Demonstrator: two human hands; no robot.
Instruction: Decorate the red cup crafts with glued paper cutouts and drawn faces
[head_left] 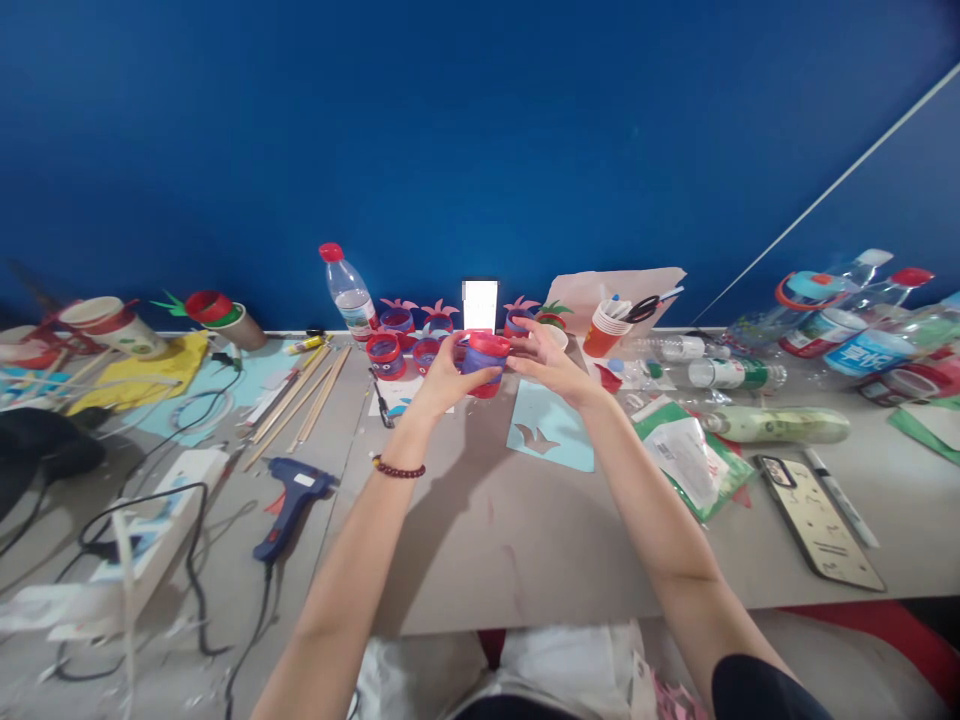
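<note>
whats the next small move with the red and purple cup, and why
Probably close the right hand gently on the red and purple cup to steady it: the left hand holds one side, while the right hand's fingers are spread by the other.

From where I stand, the left hand [441, 376] covers one side of the purple-and-red cup [489, 362], and I can't tell whether the right hand [551, 362] touches it. Just beyond both hands, the cup hides the foot of a glowing screen [480, 303], too washed out to read. Well to their left, a black object [45, 455] runs out of view; far to their right, a blue-labelled bottle [874, 352] is cut off.
</note>
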